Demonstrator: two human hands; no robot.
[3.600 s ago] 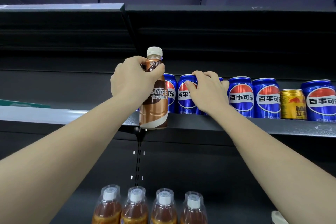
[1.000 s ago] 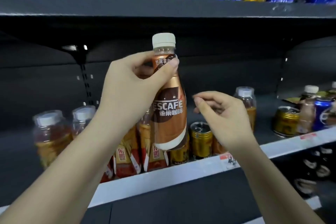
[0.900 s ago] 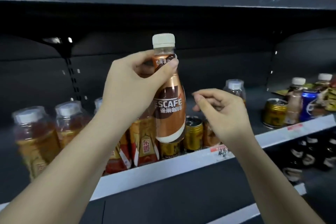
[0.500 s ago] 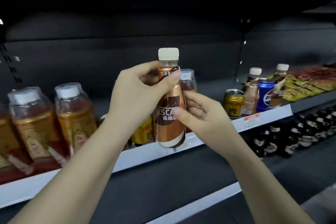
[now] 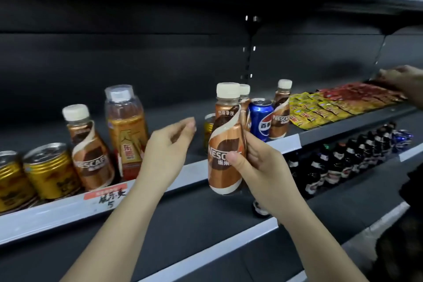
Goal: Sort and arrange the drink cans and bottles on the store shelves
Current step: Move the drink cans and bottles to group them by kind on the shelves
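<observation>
Copper-brown with a cream swirl, the held Nescafé bottle (image 5: 225,144) stands upright in the air in front of the middle shelf (image 5: 229,174), and everything else is placed from it. The right hand (image 5: 258,162) wraps its lower body from the right, thumb across the label and fingers curled behind, so the grip is closed on the bottle. To its left the left hand (image 5: 169,151) hangs free, clear of the bottle, its fingers loosely curled with thumb and fingertips close together and nothing between them.

Further left of the bottle, on the shelf, stand a clear tea bottle (image 5: 126,130), then a second Nescafé bottle (image 5: 90,149), then 2 gold cans (image 5: 49,171) at the frame's edge. A handwritten price tag (image 5: 107,193) sits on the shelf lip below them. Just behind the held bottle a small gold can (image 5: 208,128) shows partly. To its right stand a blue Pepsi can (image 5: 261,120) and another Nescafé bottle (image 5: 280,112); 1 more cream cap peeks out directly behind. Further right lie yellow and red snack packets (image 5: 332,104), where another person's hand (image 5: 400,78) rests. Below and right, dark bottles (image 5: 343,160) line the lower shelf.
</observation>
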